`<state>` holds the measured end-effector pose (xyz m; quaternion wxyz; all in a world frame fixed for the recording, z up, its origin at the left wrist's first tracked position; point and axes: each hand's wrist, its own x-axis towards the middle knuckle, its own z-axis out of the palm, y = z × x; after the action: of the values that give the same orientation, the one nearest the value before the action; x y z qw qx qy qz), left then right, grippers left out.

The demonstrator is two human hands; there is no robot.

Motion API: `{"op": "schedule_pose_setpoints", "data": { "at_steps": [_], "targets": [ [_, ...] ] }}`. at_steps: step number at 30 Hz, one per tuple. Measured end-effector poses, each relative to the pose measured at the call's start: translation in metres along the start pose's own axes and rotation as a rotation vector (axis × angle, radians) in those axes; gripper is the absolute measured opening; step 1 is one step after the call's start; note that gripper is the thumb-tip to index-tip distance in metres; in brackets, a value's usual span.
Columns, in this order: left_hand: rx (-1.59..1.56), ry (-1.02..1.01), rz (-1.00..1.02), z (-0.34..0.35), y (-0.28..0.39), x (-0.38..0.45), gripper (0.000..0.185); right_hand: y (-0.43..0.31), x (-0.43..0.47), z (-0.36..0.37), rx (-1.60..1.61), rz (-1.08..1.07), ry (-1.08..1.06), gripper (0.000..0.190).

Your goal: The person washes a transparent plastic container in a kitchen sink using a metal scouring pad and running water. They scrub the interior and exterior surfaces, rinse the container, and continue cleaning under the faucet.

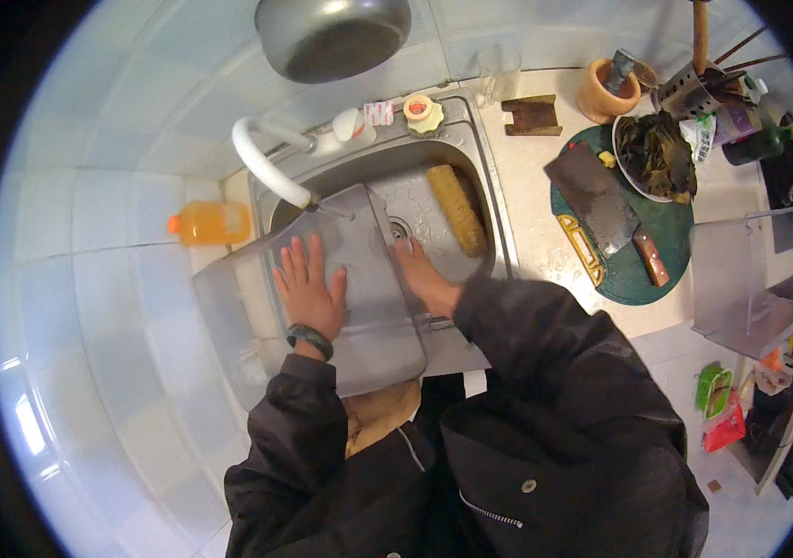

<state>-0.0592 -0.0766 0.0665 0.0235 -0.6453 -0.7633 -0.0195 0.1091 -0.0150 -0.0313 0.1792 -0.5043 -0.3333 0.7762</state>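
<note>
A translucent plastic bin point(375, 342) lies tilted over the left part of a stainless steel sink point(494, 202), under a white faucet point(264, 167). Flat on its wall rests my left hand point(313, 293), fingers spread, a dark bracelet at the wrist. My right hand point(424, 275) is at the bin's right side, near the drain; it is partly blurred, and whether it grips the edge cannot be told. A thin stream of water seems to leave the spout onto the bin. To the right in the basin lies a brown loofah point(456, 209).
An orange liquid bottle point(215, 223) is left of the sink. At right, a cleaver point(595, 199) and a bowl of dark leaves point(654, 153) lie on a green cutting board point(654, 244). Another clear plastic bin point(752, 279) stands beyond. A pan point(334, 35) hangs above.
</note>
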Motion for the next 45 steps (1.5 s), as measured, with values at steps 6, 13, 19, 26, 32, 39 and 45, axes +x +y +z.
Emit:
{"op": "schedule_pose_setpoints", "data": {
  "at_steps": [6,13,19,26,32,39,45],
  "targets": [
    [0.029,0.017,0.017,0.001,-0.002,0.003,0.064,-0.042,0.025,0.001,0.297,0.035,-0.084,0.070],
    [0.072,0.030,-0.035,0.009,-0.008,0.011,0.064,-0.015,-0.008,0.004,0.121,-0.075,-0.078,0.072],
    [0.097,-0.011,-0.033,0.005,-0.010,0.020,0.063,0.041,-0.112,-0.005,0.050,-0.020,-0.117,0.072],
    [0.106,-0.017,-0.015,0.011,-0.014,0.023,0.061,0.000,0.000,-0.016,0.101,0.130,-0.189,0.073],
    [0.146,-0.041,-0.023,0.016,-0.016,0.030,0.059,0.033,-0.023,-0.016,0.267,0.162,-0.247,0.080],
    [0.237,-0.232,-0.104,0.014,-0.006,0.067,0.061,0.036,-0.001,-0.017,0.368,0.083,-0.195,0.078],
    [-0.032,-0.289,0.143,-0.018,-0.006,0.036,0.084,0.014,0.022,-0.032,0.123,0.023,-0.019,0.084]
  ]
}}
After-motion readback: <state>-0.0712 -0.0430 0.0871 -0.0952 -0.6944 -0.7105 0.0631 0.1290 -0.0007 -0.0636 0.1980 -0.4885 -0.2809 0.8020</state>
